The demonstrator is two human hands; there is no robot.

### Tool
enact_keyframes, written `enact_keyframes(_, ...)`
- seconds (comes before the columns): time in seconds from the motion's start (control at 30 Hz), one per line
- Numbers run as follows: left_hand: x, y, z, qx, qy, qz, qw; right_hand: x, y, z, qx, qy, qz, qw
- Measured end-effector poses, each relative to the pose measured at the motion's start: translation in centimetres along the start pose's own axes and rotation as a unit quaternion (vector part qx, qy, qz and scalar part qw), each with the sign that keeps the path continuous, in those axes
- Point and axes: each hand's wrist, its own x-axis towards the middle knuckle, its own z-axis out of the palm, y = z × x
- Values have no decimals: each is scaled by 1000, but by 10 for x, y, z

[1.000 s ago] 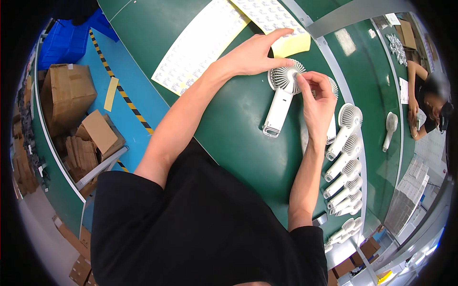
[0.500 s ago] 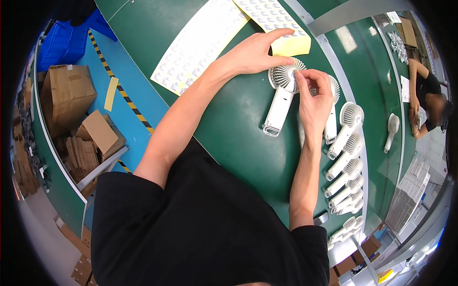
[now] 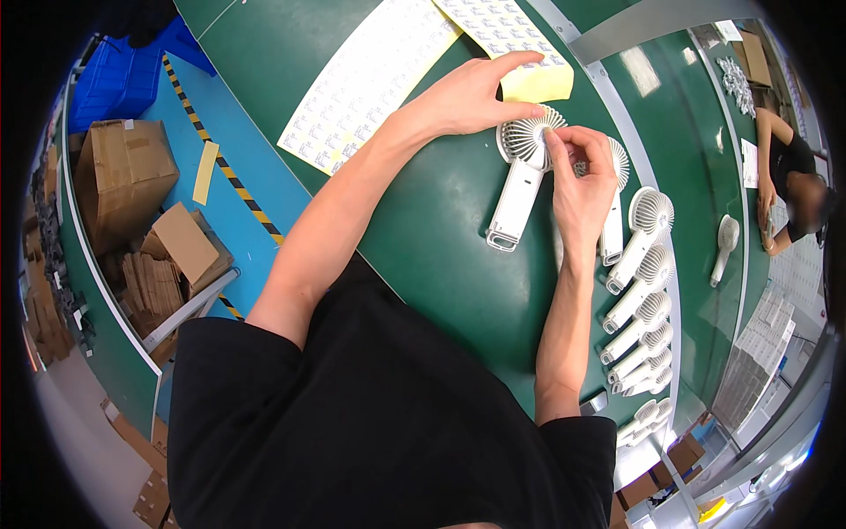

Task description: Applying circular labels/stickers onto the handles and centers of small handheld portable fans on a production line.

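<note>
A white handheld fan (image 3: pixel 515 204) lies on the green table, its round grille up and its handle slanting toward me. My left hand (image 3: pixel 480 95) is open, thumb at the rim of the fan's head and index finger stretched over a yellow-backed sticker sheet (image 3: pixel 536 81). At the grille's right side, my right hand (image 3: pixel 585 179) has thumb and index finger pinched together. Whatever sits between those fingertips is too small to make out. Partly behind this hand is a second white fan (image 3: pixel 612 231).
More white fans (image 3: pixel 641 231) form a row along the table's right edge. A larger sticker sheet (image 3: pixel 374 84) lies at the far left, beside my left forearm. A metal post (image 3: pixel 661 25) rises at the far right. Across, a person (image 3: pixel 784 176) sits near another fan (image 3: pixel 725 247).
Both hands keep the same place at the fan's head. Only a very slight shift of the whole view shows.
</note>
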Motion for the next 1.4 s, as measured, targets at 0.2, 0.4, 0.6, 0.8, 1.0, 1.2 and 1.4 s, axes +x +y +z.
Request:
enact_keyframes(0.2,0,2,-3,0,-34,-50,998,-4,3,6,-110,23,-81,990)
enact_keyframes(0.4,-1,1,-1,-48,-7,10,999,-6,-8,3,-135,81,-24,987)
enact_keyframes(0.6,-2,6,-4,-70,-20,0,997,-53,-36,-3,-263,-114,144,947)
enact_keyframes(0.8,2,0,-2,-145,124,-34,981,-34,-39,-65,-42,-193,267,943)
enact_keyframes(1.0,0,-1,0,-78,171,-15,982,58,-13,-127,90,-125,240,958)
enact_keyframes(1.2,-6,-3,3,-77,163,-10,984,106,-6,-112,122,28,167,978)
enact_keyframes(1.4,-2,-5,8,-25,158,-25,987,88,-124,-124,131,-11,-166,977)
